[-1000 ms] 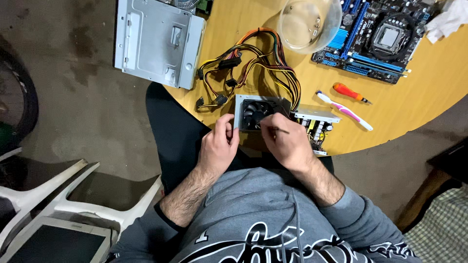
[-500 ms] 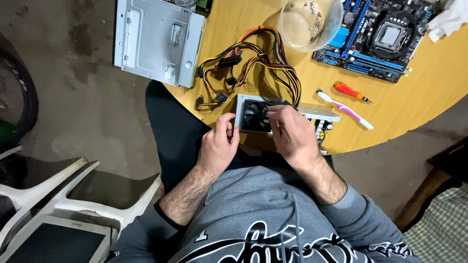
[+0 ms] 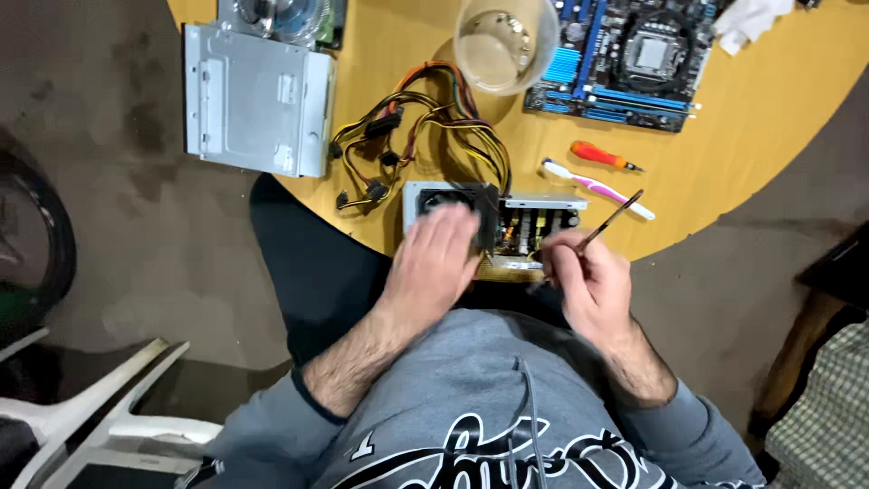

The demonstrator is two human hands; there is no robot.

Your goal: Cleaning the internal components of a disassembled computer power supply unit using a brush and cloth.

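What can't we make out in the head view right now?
- Left hand: motion-blurred; whether it grips the power supply is unclear.
- Power supply's front part: covered by both hands.
- Thin tool in right hand: its lower end is hidden in the fingers.
- Motherboard and plastic cup: cut off by the top edge.

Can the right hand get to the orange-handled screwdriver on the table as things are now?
Probably yes. The orange-handled screwdriver lies in the open just beyond the right hand, but that hand already grips a thin brush.
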